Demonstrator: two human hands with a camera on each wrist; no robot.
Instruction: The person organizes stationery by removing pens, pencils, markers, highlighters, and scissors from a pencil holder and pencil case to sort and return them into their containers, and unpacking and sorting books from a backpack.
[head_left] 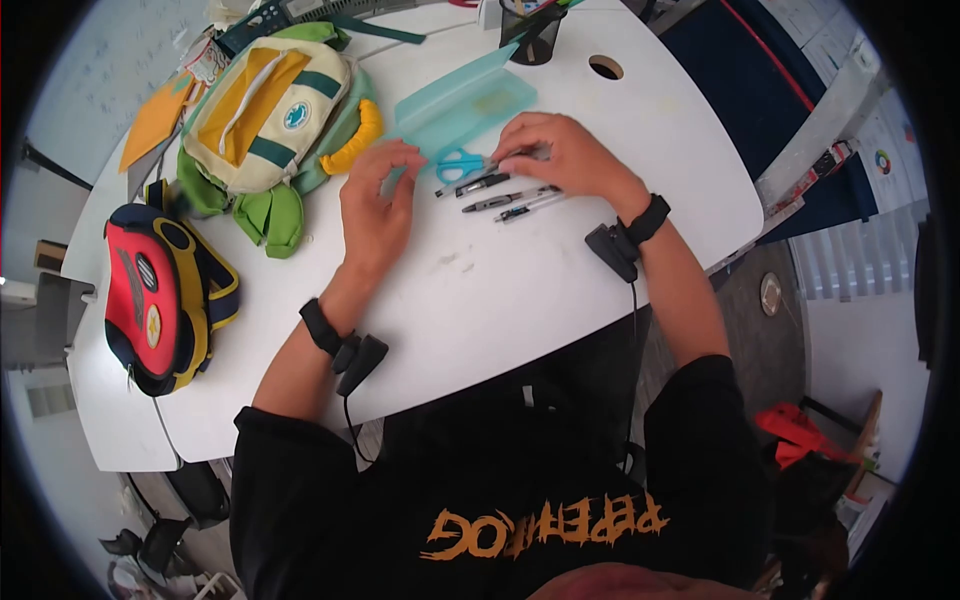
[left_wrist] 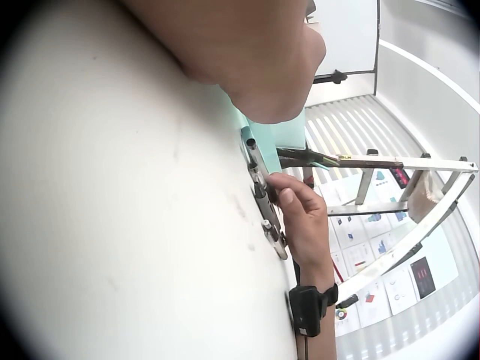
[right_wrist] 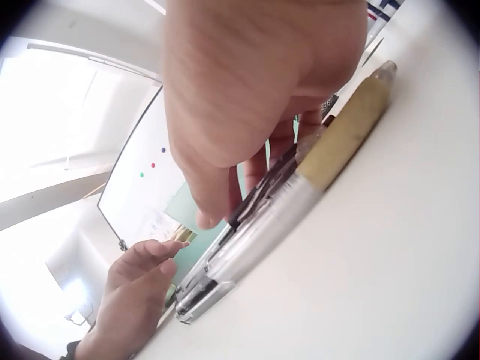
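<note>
My right hand (head_left: 565, 155) is low over the table, its thumb and fingers pinching the blade end of a pair of scissors (head_left: 476, 162). Their light blue handles point left, and the hand covers most of the blades. Just nearer to me lie several pens, among them a grey and black pen (head_left: 492, 203) and a clear pen with a tan grip (right_wrist: 352, 127). My left hand (head_left: 378, 200) hovers left of the scissors, fingers loosely bent and nothing visible between them. Behind both hands stands a translucent teal pencil case (head_left: 455, 125), its lid raised.
A cream and green backpack (head_left: 265, 120) with a yellow handle lies at the left back. Nearer on the left is a red and black bag (head_left: 140, 290). A black mesh pen cup (head_left: 532, 38) stands at the back, beside a cable hole (head_left: 606, 67) in the white table (head_left: 480, 320).
</note>
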